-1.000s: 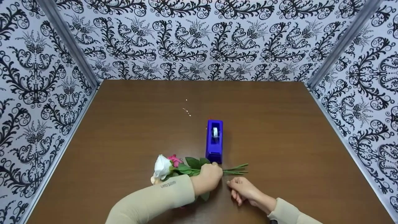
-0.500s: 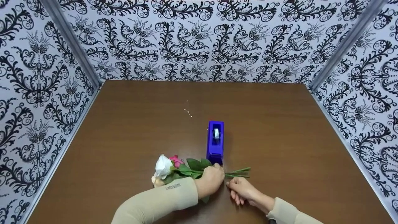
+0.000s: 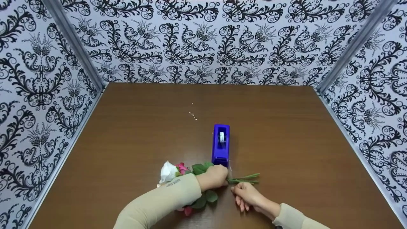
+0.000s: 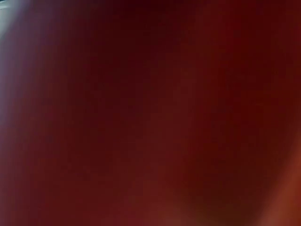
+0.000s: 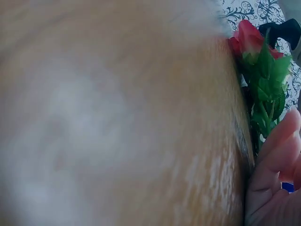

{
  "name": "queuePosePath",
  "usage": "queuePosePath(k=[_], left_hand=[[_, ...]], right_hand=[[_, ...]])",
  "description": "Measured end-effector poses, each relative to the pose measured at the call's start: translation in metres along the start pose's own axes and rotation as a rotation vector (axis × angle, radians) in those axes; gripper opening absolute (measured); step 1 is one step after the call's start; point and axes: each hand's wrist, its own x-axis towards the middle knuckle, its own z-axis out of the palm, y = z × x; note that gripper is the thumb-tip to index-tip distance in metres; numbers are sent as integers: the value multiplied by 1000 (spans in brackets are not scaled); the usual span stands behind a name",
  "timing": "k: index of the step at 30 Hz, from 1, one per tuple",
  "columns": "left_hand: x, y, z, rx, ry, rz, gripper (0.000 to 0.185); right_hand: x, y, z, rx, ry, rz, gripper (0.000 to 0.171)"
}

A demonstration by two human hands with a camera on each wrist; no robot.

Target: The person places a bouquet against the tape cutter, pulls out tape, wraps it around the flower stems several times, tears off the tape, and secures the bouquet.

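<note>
A bouquet of artificial roses lies on its side, with a white rose at the left and green stems sticking out to the right. My left hand grips the stems just below the leaves. Directly behind it stands a blue tape dispenser with a small roll. A clear strip of tape runs from its front edge down across the stems. My right hand pinches the strip's lower end between thumb and forefinger. The left wrist view is dark red and blurred.
The brown wooden table is enclosed by black-and-white patterned walls at the back and sides. Small light specks lie behind the bouquet. In the right wrist view a red rose shows at the upper right.
The left hand has turned the bouquet, so more leaves and a red bloom show below the forearm. The tape strip is now visible beside that hand. The right hand has barely moved.
</note>
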Motion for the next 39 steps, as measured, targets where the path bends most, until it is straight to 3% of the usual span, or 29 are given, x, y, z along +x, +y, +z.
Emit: queuePosePath(k=[3,8,16,21,26,31,39], left_hand=[[1,-4,-2,-79,-32,41,17],[3,-8,-2,-189,-83,33,14],[2,-7,-1,-255,-139,-29,48],[0,-6,3,-270,-90,-36,57],[-1,-6,7,-286,-45,-17,52],[-1,-5,6,-328,-31,5,49],[-3,-1,-2,-345,-42,27,51]], right_hand=[[0,0,1,14,-3,7,23],[-1,1,5,35,27,9,22],[0,4,7,21,76,-3,21],[0,4,9,26,89,-2,19],[0,2,11,62,97,4,18],[-1,2,11,170,106,-1,24],[0,7,8,382,151,-83,24]])
